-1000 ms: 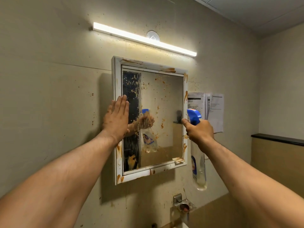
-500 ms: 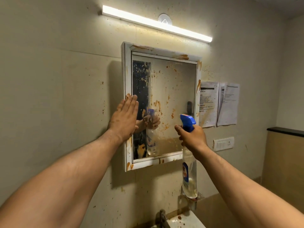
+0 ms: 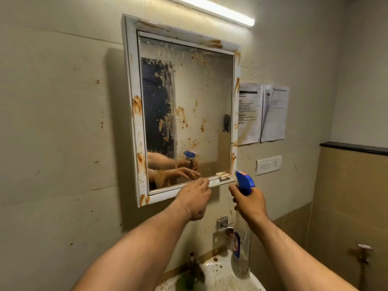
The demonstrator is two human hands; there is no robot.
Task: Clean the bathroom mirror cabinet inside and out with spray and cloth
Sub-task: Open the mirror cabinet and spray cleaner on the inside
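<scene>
The white-framed mirror cabinet (image 3: 134, 85) hangs on the wall, its glass and frame streaked with orange-brown stains. My left hand (image 3: 194, 198) is at the bottom rail of the frame, fingertips touching its lower edge near the middle. My right hand (image 3: 249, 203) grips the neck of a clear spray bottle (image 3: 241, 255) with a blue trigger head, held just below the cabinet's lower right corner, nozzle towards the mirror. No cloth is in view.
A stained white sink (image 3: 218, 274) with a tap (image 3: 192, 267) sits below. A metal holder (image 3: 223, 224) is fixed under the cabinet. Papers (image 3: 262, 112) and a switch plate (image 3: 268, 164) are on the wall to the right, a light bar (image 3: 220, 11) above.
My left hand left the cabinet's left frame side and dropped to the bottom rail. My right hand with the bottle sank lower. The view tilted down, bringing the sink in.
</scene>
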